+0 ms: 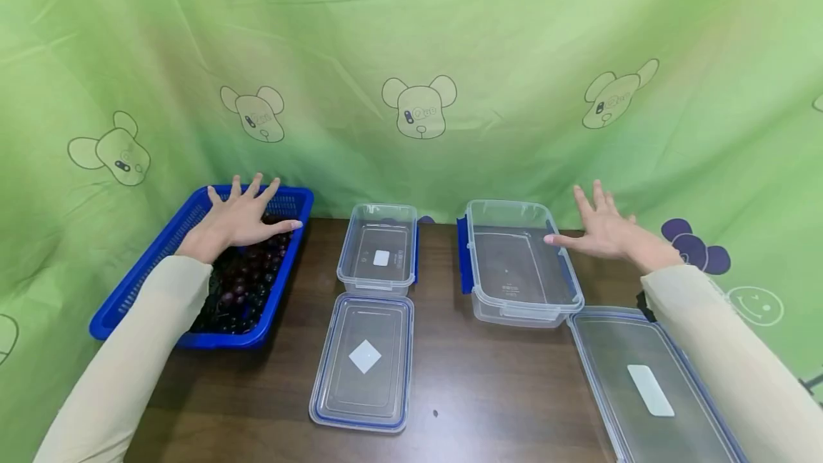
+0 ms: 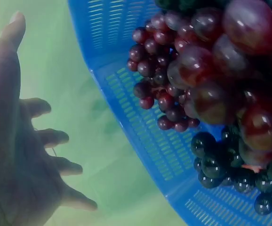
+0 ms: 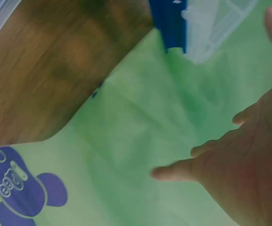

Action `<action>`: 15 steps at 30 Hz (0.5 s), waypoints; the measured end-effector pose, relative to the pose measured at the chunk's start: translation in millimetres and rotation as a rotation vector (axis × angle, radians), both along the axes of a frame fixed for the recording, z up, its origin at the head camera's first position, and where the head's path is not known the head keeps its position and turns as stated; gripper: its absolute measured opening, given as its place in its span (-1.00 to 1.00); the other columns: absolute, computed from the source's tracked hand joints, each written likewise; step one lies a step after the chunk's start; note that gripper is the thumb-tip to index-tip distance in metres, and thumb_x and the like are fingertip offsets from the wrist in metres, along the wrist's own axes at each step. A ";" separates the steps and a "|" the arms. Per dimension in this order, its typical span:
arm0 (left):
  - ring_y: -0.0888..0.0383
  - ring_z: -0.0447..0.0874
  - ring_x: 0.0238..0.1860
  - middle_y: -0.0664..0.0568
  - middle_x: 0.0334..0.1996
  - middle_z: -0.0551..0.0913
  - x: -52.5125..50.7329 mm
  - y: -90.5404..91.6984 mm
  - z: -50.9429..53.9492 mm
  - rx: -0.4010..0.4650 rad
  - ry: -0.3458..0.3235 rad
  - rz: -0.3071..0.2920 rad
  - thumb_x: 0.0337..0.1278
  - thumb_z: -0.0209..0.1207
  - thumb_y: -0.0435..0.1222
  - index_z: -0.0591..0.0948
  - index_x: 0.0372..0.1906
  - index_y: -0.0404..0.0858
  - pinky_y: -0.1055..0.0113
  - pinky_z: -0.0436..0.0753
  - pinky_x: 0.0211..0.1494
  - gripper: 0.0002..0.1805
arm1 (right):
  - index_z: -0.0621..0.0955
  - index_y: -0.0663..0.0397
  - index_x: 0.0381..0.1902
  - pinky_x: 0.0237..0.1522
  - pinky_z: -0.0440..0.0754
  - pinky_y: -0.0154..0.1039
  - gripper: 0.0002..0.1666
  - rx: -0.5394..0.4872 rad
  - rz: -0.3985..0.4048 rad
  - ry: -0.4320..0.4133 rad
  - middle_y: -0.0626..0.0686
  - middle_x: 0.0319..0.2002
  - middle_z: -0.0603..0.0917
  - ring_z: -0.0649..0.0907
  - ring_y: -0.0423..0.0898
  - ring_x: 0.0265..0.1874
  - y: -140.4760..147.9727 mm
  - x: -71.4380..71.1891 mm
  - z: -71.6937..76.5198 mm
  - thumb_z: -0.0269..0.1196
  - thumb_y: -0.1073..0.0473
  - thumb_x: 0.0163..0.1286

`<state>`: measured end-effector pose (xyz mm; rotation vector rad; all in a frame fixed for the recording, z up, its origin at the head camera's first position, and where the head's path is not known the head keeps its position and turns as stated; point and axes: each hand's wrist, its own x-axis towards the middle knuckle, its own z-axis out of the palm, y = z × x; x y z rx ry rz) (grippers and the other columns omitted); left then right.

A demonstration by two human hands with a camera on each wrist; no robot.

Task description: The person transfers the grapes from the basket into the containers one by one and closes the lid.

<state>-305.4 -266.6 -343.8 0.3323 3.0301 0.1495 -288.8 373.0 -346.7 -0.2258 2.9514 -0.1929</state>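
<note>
Fingers spread, my left hand (image 1: 241, 220) hovers above the far part of a blue plastic basket (image 1: 138, 288) and holds nothing. Dark red and black grapes (image 1: 247, 281) fill the basket; the left wrist view shows bunches of red grapes (image 2: 211, 66) and black grapes (image 2: 216, 160) close up. My right hand (image 1: 604, 227), also spread and holding nothing, is beside the right rim of the larger clear container (image 1: 521, 263); its thumb overlaps that rim in the head view, and I cannot tell whether it touches.
A smaller clear container (image 1: 377, 249) stands between basket and larger container. Its lid (image 1: 363, 391) lies in front of it on the brown table (image 1: 476, 384). A larger lid (image 1: 617, 349) lies at right, partly under the right forearm. A green printed cloth (image 1: 501, 77) hangs behind.
</note>
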 end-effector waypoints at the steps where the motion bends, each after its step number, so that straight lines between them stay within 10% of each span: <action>1: -0.59 -0.39 0.64 -0.36 0.71 -0.21 0.3 -0.9 -0.3 -0.002 0.013 -0.003 0.19 -0.15 0.63 -0.13 0.74 -0.07 -0.77 -0.36 0.39 0.26 | -0.44 0.30 0.64 0.36 -0.12 0.73 0.55 -0.015 0.007 0.000 0.58 0.51 -0.65 -0.24 0.76 0.49 -2.7 0.4 0.4 0.18 -0.57 0.38; 9: -0.52 0.16 0.53 -0.47 0.62 0.03 1.3 -13.1 5.8 0.093 0.112 -0.014 0.43 -0.01 0.38 0.07 0.69 -0.25 -0.51 0.45 0.29 0.06 | -0.18 0.44 0.65 0.37 0.30 0.59 0.30 -0.079 0.092 0.045 0.77 0.49 -0.14 0.18 0.72 0.41 -41.2 9.2 14.0 0.31 -0.21 0.48; 15: -0.44 0.52 0.18 -0.52 0.42 0.23 -2.6 -19.9 9.4 0.162 0.121 0.001 0.58 0.07 0.05 0.33 0.55 -0.37 -0.27 0.62 -0.02 -0.27 | 0.18 0.51 0.57 0.22 0.54 0.42 0.03 -0.140 0.189 0.099 0.61 0.26 0.33 0.50 0.42 0.17 -85.4 17.5 20.2 0.30 -0.13 0.52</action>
